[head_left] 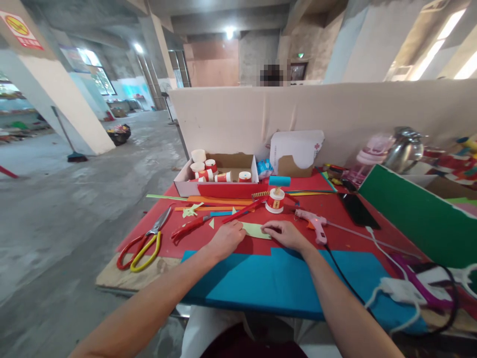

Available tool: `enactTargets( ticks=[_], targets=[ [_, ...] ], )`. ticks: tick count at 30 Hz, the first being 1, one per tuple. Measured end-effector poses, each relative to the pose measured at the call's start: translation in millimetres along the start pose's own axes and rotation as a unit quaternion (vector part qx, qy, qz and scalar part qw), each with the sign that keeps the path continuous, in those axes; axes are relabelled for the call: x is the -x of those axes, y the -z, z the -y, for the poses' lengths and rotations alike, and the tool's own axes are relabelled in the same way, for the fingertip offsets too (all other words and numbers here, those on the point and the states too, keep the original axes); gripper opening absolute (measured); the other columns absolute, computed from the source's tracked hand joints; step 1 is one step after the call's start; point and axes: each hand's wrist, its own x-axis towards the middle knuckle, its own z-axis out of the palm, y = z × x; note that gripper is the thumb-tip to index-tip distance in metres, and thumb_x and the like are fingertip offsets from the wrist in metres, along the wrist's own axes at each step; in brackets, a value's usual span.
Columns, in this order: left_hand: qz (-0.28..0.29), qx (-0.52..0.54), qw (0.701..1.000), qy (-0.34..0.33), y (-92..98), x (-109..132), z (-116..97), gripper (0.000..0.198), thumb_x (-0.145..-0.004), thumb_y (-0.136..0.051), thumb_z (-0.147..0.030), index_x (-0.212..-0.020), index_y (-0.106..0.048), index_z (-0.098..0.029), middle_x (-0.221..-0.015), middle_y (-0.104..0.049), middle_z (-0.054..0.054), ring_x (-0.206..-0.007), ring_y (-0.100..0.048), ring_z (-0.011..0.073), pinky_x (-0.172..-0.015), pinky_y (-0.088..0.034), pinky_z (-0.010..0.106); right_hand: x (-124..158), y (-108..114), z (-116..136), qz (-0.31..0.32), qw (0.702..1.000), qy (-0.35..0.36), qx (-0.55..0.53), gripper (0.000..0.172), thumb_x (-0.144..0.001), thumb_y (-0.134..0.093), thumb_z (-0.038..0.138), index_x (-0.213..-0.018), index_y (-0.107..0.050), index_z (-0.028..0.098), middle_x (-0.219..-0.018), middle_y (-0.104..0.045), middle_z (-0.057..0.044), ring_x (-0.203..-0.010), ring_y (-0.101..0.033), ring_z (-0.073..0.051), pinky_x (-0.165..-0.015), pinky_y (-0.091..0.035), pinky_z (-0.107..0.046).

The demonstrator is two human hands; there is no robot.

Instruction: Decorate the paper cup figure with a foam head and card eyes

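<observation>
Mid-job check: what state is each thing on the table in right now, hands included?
left hand, curled, resting on the left end of the green paper
right hand, fingers flat on the paper's right end
green paper, lying flat between the hands
glue gun, lying on its side, red light lit
scissors, lying flat, blades closed
box, open, cups inside
phone, lying flat, dark

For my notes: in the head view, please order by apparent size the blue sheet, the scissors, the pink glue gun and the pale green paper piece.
1. blue sheet
2. scissors
3. pink glue gun and pale green paper piece: they look alike, and the paper is partly covered, so unranked.
</observation>
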Motion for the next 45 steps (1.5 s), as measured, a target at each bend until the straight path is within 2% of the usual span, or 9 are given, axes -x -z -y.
enactTargets(
  ticks=[7,13,16,23,29,36,41,43,45],
  targets=[
    [-0.012,0.057,0.997,0.059,13.1,-21,6,0.026,-0.09,-0.038,-0.017,-0.087,-0.064,-0.012,-0.088,-0.065,0.011,-0.083,-0.061,0.021,-0.071,-0.047,0.031,-3,-6,-3,-0.106,0.984,0.09,0.11,0.024,-0.073,-0.068,0.04,-0.087,-0.068,0.021,-0.091,-0.069,-0.008,-0.089,-0.059,-0.023,-0.083,-0.044,-0.038],
    [0.047,0.091,0.994,-0.035,24.1,-40,9,0.019,-0.081,-0.051,-0.018,-0.076,-0.068,-0.017,-0.084,-0.069,0.009,-0.079,-0.063,0.021,-0.063,-0.044,0.027,-4,-7,-12,-0.064,0.988,0.082,0.116,0.02,-0.082,-0.058,0.034,-0.071,-0.068,0.021,-0.073,-0.066,-0.006,-0.075,-0.057,-0.019,-0.071,-0.044,-0.032],
    [0.039,0.071,0.997,-0.02,25.6,-41,9,0.02,-0.082,-0.049,-0.017,-0.076,-0.068,-0.016,-0.085,-0.069,0.01,-0.078,-0.063,0.021,-0.062,-0.043,0.026,-3,-7,-9,-0.08,0.99,0.069,0.094,0.021,-0.081,-0.058,0.038,-0.075,-0.067,0.02,-0.075,-0.067,-0.005,-0.074,-0.058,-0.018,-0.069,-0.045,-0.03],
    [-0.119,0.025,0.991,0.049,35.5,-3,50,0.027,-0.09,-0.04,-0.019,-0.087,-0.067,-0.017,-0.088,-0.066,0.009,-0.085,-0.059,0.0186,-0.075,-0.044,0.028,-3,-5,-7,-0.189,0.979,0.01,0.078,0.026,-0.084,-0.05,0.04,-0.073,-0.064,0.02,-0.075,-0.069,-0.005,-0.067,-0.061,-0.018,-0.065,-0.046,-0.029],
    [-0.098,0.034,0.99,0.1,43.4,29,93,0.027,-0.088,-0.046,-0.036,-0.096,-0.066,-0.02,-0.092,-0.067,0.007,-0.092,-0.057,0.0197,-0.08,-0.043,0.03,-14,0,-33,-0.389,0.913,-0.12,0.025,0.028,-0.076,-0.055,0.044,-0.083,-0.061,0.018,-0.078,-0.067,-0.007,-0.057,-0.059,-0.017,-0.054,-0.046,-0.028],
    [-0.236,0.081,0.955,0.161,25.5,-2,61,0.029,-0.091,-0.039,-0.027,-0.089,-0.067,-0.018,-0.089,-0.067,0.007,-0.085,-0.058,0.0183,-0.077,-0.044,0.029,-29,-5,-29,-0.454,0.879,-0.122,0.076,0.031,-0.077,-0.054,0.044,-0.091,-0.061,0.017,-0.077,-0.064,-0.008,-0.062,-0.057,-0.018,-0.059,-0.047,-0.031],
    [-0.259,0.074,0.958,0.097,5.4,-13,37,0.027,-0.091,-0.039,-0.023,-0.087,-0.065,-0.017,-0.085,-0.066,0.007,-0.083,-0.056,0.0183,-0.079,-0.043,0.031,-23,13,-11,-0.466,0.848,-0.085,0.236,0.024,-0.082,-0.053,0.036,-0.094,-0.06,0.017,-0.097,-0.062,-0.013,-0.093,-0.054,-0.026,-0.081,-0.043,-0.039],
    [-0.259,0.053,0.961,0.076,1.8,-11,33,0.028,-0.092,-0.038,-0.023,-0.087,-0.065,-0.016,-0.083,-0.065,0.008,-0.083,-0.055,0.0187,-0.079,-0.042,0.032,-26,29,-10,-0.462,0.834,-0.112,0.28,0.038,-0.076,-0.061,0.043,-0.104,-0.058,0.017,-0.107,-0.06,-0.016,-0.105,-0.049,-0.032,-0.087,-0.039,-0.045],
    [-0.261,0.031,0.963,0.064,-0.5,-9,31,0.028,-0.092,-0.038,-0.023,-0.087,-0.065,-0.016,-0.082,-0.064,0.008,-0.082,-0.054,0.0187,-0.078,-0.041,0.033,-36,46,-12,-0.406,0.853,-0.133,0.298,0.052,-0.068,-0.067,0.05,-0.108,-0.059,0.016,-0.112,-0.059,-0.017,-0.113,-0.045,-0.035,-0.092,-0.035,-0.049]
  ],
)
